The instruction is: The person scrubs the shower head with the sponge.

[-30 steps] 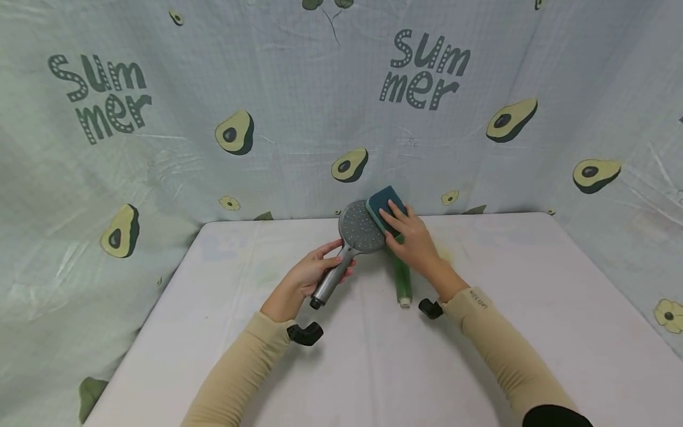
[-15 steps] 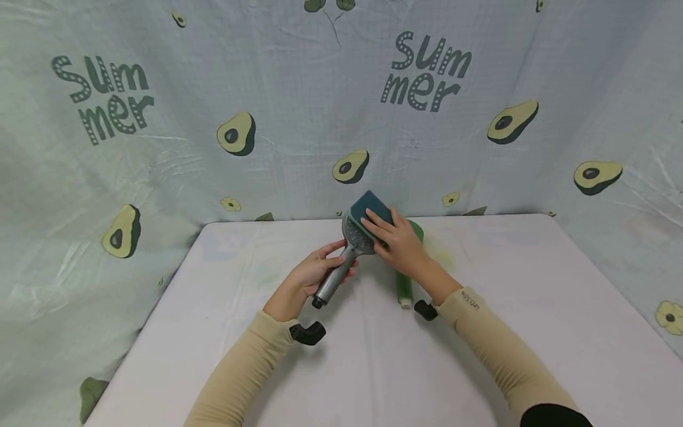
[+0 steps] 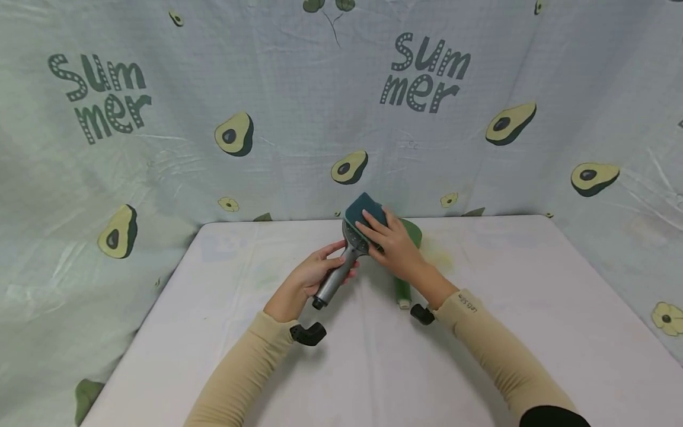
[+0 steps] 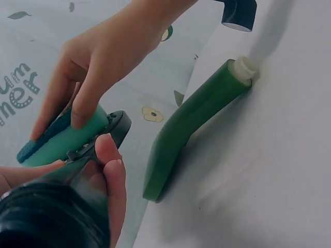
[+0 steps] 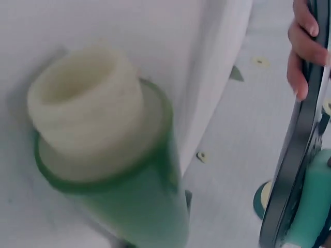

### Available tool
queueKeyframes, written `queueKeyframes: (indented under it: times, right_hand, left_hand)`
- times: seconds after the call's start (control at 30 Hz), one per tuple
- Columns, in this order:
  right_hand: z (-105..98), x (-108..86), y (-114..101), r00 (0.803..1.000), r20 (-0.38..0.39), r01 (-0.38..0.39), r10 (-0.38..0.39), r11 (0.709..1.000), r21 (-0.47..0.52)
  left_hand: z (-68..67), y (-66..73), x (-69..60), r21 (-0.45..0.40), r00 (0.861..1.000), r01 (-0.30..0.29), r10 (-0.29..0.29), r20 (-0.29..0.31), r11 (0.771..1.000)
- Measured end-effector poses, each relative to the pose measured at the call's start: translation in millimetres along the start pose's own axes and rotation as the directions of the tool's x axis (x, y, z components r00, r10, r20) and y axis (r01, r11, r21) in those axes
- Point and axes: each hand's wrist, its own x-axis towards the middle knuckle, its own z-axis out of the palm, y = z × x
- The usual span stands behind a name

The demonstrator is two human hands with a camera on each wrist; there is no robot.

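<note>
My left hand [image 3: 306, 274] grips the handle of a grey hand shower head [image 3: 336, 280], its round spray face tilted up toward the head camera. Pinched in my right hand [image 3: 397, 246] is a sponge [image 3: 365, 210] with a dark teal scouring side and a light green side. In the left wrist view the sponge's light green side [image 4: 77, 142] lies against the spray face, covering most of it. To the right, a second, green shower head [image 3: 404, 292] lies on the table, partly hidden behind my right hand; its pale threaded end [image 5: 85, 98] fills much of the right wrist view.
A white-covered table [image 3: 267, 379] stretches beneath both hands. Behind it hangs a pale curtain [image 3: 299, 89] printed with avocados and lettering. Black wrist cameras [image 3: 308, 334] are strapped at both sleeves.
My right hand has slid the sponge leftward from the right edge of the spray face onto its middle and upper part. The left hand and grey shower head have hardly moved.
</note>
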Motion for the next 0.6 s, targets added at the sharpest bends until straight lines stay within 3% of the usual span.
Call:
queueKeyframes:
  times: [0.07, 0.23, 0.33, 0.47, 0.6]
  right_hand:
    - [0, 1.1, 2, 1.000, -0.002, -0.012, 0.012, 1.000, 0.001]
    - [-4, 0.3, 12, 0.983, -0.033, -0.182, 0.182, 0.983, 0.006]
    - [-6, 0.3, 14, 0.971, -0.037, -0.234, 0.235, 0.972, 0.024]
    - [-3, 1.6, 9, 0.981, -0.041, -0.187, 0.190, 0.981, 0.056]
    - [2, 3.1, 2, 0.998, -0.032, -0.060, 0.062, 0.996, 0.060]
  left_hand:
    - [-1.3, 0.4, -1.0, 0.006, 1.000, 0.000, 0.000, 0.003, 1.000]
    - [-3.3, 0.1, -2.7, 0.018, 1.000, 0.005, -0.005, 0.005, 1.000]
    - [-3.3, -0.4, -2.5, 0.020, 1.000, 0.009, -0.009, -0.006, 1.000]
    - [-0.9, -0.2, 1.3, 0.026, 1.000, 0.001, 0.000, -0.023, 1.000]
    - [1.7, -0.1, 4.7, 0.026, 0.999, -0.001, 0.001, -0.032, 1.000]
